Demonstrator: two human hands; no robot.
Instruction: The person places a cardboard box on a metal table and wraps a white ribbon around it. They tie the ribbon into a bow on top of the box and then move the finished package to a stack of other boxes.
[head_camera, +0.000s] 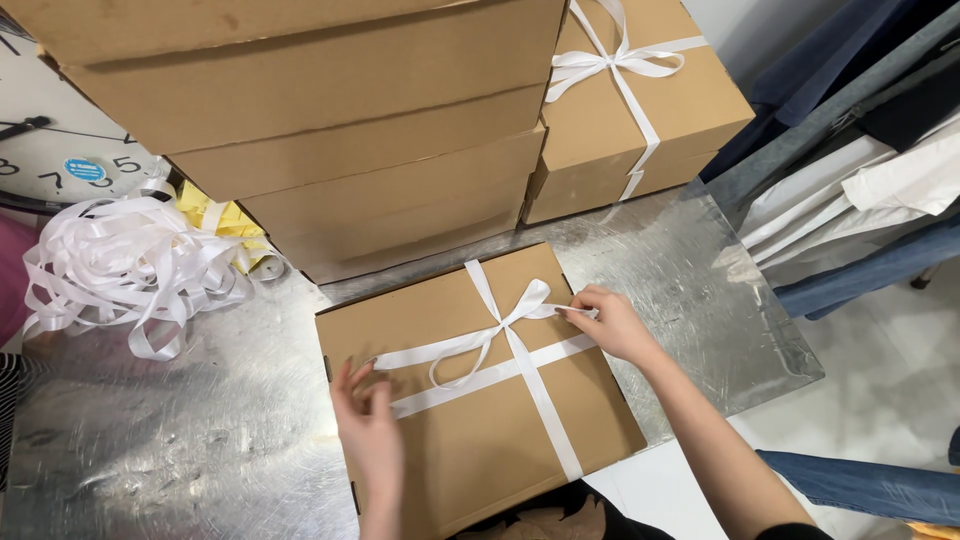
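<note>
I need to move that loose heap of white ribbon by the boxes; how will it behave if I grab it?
The ribbon pile is probably very floppy: its loops sag and tangle. It looks light for its bulk, mostly air between strands. Its sheen hints it is slippery, so strands may trail or slide on the metal table.

Wall clock (60, 150) half behind stacked boxes (330, 120), its left cut off

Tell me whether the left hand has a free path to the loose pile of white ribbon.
Probably yes: the left hand rests on the box, and only bare metal table lies between it and the ribbon pile.
</note>
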